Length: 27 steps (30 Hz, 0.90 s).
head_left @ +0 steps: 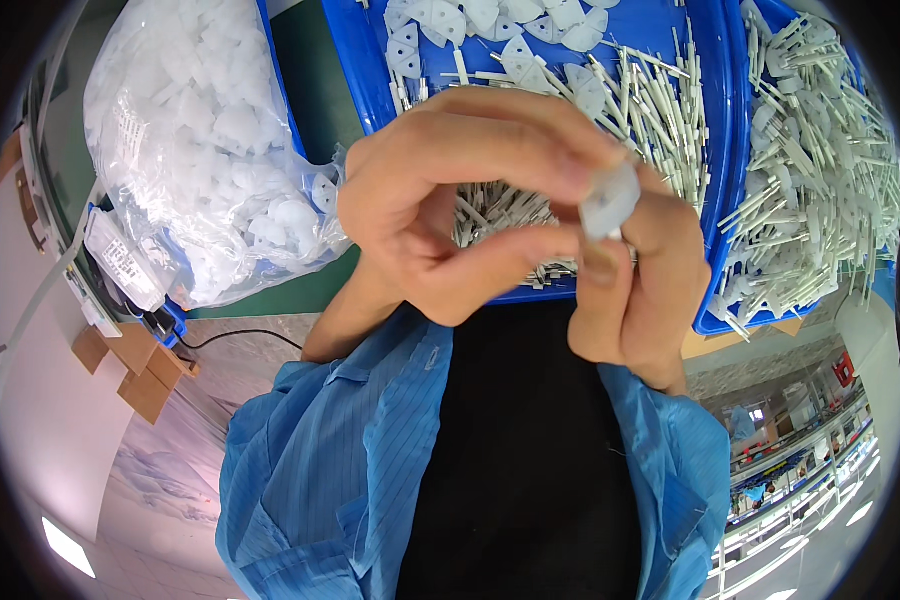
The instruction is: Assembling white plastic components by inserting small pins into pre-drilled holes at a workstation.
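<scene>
One translucent white piece [612,200] is up between the fingertips of the left hand [395,200] and the right hand [665,270], in front of the chest. A short white stub [613,236] shows just under it; whether it is part of the piece or a rod's end cannot be told. Handling this well probably calls for light, even pressure, the right hand steadying from below while the left makes the small adjustments, with both thumbs clear of the view. The left hand arches over from the left, index finger and thumb bent into a wide ring; the index tip is against the piece's upper left side, but the thumb tip is blurred, so whether it pinches too cannot be told. The right hand is upright, fingers curled, thumb and index finger pinching the piece low down, around the stub. Blue striped sleeves [340,450] are pushed up both forearms. Beyond the hands, a blue tray [355,70] holds white rods [660,120] and flat, holed white pieces [520,65]. A clear bag [200,100] of similar pieces lies to its left, and a second tray [712,318], heaped with rod-and-plate parts [820,160], sits to its right.
</scene>
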Tool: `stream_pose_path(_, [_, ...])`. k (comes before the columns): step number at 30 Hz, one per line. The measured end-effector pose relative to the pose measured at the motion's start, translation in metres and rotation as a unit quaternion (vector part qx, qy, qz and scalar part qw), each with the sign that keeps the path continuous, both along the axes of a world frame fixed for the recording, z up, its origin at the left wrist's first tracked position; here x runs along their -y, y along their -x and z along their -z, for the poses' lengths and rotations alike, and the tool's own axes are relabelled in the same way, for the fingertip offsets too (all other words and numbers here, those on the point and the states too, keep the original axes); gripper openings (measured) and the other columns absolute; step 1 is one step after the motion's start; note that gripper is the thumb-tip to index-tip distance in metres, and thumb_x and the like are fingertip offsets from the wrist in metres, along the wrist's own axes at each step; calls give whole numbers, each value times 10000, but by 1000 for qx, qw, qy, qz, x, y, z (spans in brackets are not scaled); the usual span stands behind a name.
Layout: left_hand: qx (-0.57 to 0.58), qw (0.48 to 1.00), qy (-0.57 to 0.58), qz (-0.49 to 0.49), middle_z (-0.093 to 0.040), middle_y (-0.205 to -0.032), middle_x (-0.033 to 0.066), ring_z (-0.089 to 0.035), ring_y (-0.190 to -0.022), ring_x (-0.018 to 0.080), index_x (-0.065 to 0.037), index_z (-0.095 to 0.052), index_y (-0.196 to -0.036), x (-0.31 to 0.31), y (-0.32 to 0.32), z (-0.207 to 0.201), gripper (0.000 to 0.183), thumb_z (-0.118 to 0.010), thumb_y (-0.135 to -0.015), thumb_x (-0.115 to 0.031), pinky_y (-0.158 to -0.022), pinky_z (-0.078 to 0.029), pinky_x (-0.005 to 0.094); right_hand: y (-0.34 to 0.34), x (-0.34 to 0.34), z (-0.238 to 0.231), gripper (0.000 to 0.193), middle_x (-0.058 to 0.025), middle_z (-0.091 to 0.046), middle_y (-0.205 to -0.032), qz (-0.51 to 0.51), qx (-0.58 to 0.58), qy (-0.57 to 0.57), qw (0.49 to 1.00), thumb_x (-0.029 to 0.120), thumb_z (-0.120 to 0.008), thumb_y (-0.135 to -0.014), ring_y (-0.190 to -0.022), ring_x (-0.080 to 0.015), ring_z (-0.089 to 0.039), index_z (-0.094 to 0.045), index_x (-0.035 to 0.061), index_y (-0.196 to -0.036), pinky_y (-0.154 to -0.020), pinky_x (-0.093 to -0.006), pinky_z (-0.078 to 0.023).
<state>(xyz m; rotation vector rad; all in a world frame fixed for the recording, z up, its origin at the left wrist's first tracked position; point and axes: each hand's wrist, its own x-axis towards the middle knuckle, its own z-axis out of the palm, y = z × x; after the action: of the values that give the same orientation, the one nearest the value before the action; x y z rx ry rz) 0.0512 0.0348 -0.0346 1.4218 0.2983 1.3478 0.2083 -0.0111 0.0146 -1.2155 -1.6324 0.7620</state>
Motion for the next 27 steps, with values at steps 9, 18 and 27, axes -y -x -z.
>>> stream_pose_path(9, [-153,986,-21,-62,-590,-1071,227,-688,-903,348,46,-602,-982,-9,7,-15,442,-859,-623,26,-795,-608,418,-8,0,12,229,-97,-521,-737,-9,-14,56,998,7,-705,-699,-622,-226,-470,-662,-18,-923,-558,-315,-388])
stream_pose_path(18, [-148,971,-134,-128,-493,-1031,169,-679,-914,418,9,-632,-792,-7,-2,-8,270,-836,-625,66,-756,-628,399,-9,-14,-19,249,10,-572,-705,-18,-184,319,930,186,-567,-961,-626,-68,-441,-624,-45,-885,-570,-205,-316])
stream_pose_path(27, [-149,968,-115,-164,-472,-1038,173,-683,-889,372,-4,-613,-876,-4,-2,-21,274,-789,-684,80,-800,-621,458,-4,-13,-20,251,-16,-542,-623,15,-96,181,979,156,-634,-929,-546,-55,-406,-644,-60,-803,-487,-223,-281])
